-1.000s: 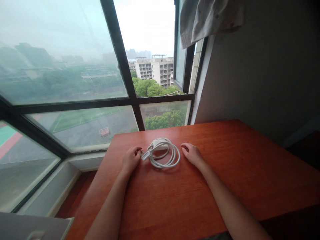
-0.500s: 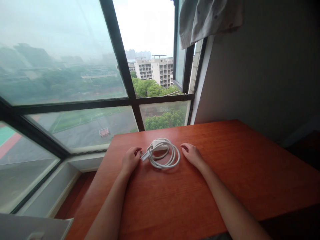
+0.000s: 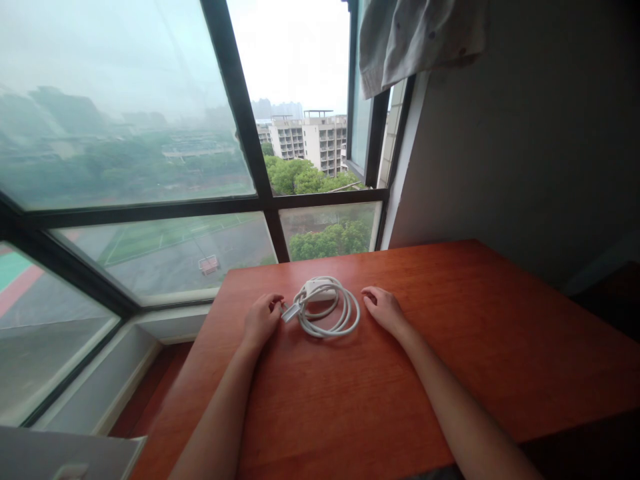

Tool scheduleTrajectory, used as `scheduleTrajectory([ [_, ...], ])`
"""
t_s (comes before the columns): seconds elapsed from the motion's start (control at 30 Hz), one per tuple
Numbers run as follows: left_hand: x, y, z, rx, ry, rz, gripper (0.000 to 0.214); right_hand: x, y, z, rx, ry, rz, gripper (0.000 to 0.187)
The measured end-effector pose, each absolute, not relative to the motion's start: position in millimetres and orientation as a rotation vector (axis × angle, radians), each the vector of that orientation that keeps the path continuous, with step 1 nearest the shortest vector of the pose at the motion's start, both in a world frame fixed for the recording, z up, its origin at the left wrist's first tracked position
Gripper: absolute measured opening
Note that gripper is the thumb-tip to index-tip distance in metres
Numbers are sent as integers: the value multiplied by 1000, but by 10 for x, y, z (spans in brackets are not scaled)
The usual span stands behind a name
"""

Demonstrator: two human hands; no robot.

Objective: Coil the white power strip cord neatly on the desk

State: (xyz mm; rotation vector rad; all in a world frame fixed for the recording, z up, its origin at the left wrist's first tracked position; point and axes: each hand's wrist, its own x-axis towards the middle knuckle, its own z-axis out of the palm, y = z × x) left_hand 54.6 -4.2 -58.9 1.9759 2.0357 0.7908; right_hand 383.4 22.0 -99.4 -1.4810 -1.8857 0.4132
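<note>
A white cable [image 3: 327, 308] lies coiled in a loop on the red-brown wooden table [image 3: 400, 400], with a small white block inside the loop and a plug end [image 3: 290, 311] sticking out to the left. My left hand [image 3: 261, 320] rests on the table left of the coil, its fingers curled and its fingertips pinched on that plug end. My right hand [image 3: 383, 308] rests on the table just right of the coil. Its fingers are loosely bent and apart from the cable, and it holds nothing.
The table stands in a corner, with a large dark-framed window [image 3: 250, 167] behind and to the left and a grey wall [image 3: 525, 147] on the right. A light cloth [image 3: 420, 37] hangs above the window's right edge. The table's left edge drops to a low sill.
</note>
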Motion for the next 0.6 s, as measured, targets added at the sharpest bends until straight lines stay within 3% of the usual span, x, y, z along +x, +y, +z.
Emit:
scheduleTrajectory([
  [0.6,524,-26,-621,1978,2034,783,26,3838,224,-993,-1483,-1885,417,22],
])
